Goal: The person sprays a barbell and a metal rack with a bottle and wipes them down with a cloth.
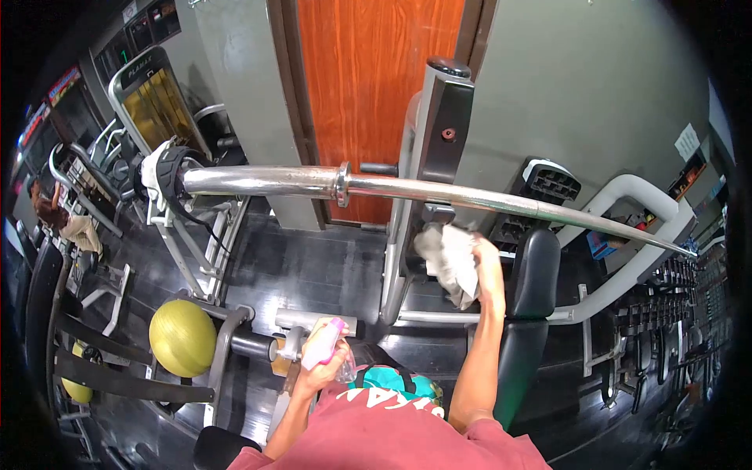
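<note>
There are two hands [488, 266], one spray bottle [321, 352] and one cloth [456, 262]. Two exercise balls [182, 338], one barbell [442, 189], one wooden door [376, 86] and one other person [56, 210] show

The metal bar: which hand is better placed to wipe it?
The right hand, probably: it holds a whitish cloth just below the metal bar in view, while the left hand, lower, grips a spray bottle.
</note>
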Available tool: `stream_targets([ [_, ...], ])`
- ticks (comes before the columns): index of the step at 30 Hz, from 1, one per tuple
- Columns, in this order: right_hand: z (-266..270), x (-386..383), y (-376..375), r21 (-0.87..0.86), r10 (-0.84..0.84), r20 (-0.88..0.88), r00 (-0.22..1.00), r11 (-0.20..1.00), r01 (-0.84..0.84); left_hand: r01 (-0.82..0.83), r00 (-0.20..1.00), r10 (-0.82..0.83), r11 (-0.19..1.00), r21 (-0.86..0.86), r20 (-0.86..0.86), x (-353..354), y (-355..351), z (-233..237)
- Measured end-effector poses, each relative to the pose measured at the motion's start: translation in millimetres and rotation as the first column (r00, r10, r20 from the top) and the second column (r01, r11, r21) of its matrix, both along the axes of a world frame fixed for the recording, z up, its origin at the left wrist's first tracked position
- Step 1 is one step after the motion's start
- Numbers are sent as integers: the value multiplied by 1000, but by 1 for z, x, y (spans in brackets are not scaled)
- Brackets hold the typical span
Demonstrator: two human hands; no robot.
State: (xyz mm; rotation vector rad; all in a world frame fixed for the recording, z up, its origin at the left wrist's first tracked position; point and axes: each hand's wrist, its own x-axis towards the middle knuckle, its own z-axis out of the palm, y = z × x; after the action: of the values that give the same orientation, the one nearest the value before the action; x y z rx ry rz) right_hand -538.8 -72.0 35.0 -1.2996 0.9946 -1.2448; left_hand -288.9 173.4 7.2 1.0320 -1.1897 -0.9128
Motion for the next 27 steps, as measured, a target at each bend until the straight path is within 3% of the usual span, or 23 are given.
stream_targets([
  [2,11,0,10,-181,-81,-144,986,982,54,-58,997,58,998,-6,-41,0,1,-1],
  [4,13,10,20,-206,44,-357,933,971,-125,-49,998,50,999,6,-42,0,1,-2],
  [5,19,22,33,-217,75,-478,875,955,-201,-33,999,33,999,7,-24,0,0,-3],
  [6,18,33,36,-61,160,-734,660,952,-299,-14,1000,14,1000,7,-5,-1,-2,-3],
  [8,-9,49,40,-427,-106,-688,718,859,-283,5,1000,-5,1000,16,12,-4,-5,2],
  [9,-6,48,40,-428,-109,-688,717,859,-280,11,1000,-12,1000,24,27,-7,-7,5],
  [11,5,45,40,-242,63,-729,681,908,-343,28,999,-29,999,33,27,-12,-11,13],
  [12,17,44,40,-239,61,-728,683,911,-336,45,999,-46,998,37,26,-15,-12,16],
  [14,42,46,37,116,342,-709,617,919,-377,68,997,-70,997,33,41,-19,-14,13],
  [15,24,43,27,-30,257,-718,647,917,-397,81,995,-83,996,29,56,-20,-14,12],
  [16,9,40,18,-97,292,-576,764,903,-418,82,995,-84,996,31,60,-20,-13,12],
  [18,-7,29,1,60,536,-162,829,844,-534,69,998,-69,997,33,5,-20,-11,13],
  [20,35,35,26,1,450,-173,876,889,-457,48,997,-47,999,-2,60,-16,-8,6],
  [22,50,42,42,-219,111,-303,946,958,-183,16,999,-16,1000,16,35,-14,-3,6],
  [23,45,48,42,-308,28,-368,930,939,-151,12,999,-13,1000,18,37,-12,-1,6],
  [24,25,47,37,-399,-118,-566,816,905,-146,5,1000,-5,1000,18,11,-11,0,4],
  [26,8,49,34,-288,0,-823,569,862,-417,5,1000,-5,1000,18,-15,-11,1,2],
  [27,-10,53,31,-376,12,-701,713,843,-384,2,1000,-1,1000,26,-14,-11,1,1],
])
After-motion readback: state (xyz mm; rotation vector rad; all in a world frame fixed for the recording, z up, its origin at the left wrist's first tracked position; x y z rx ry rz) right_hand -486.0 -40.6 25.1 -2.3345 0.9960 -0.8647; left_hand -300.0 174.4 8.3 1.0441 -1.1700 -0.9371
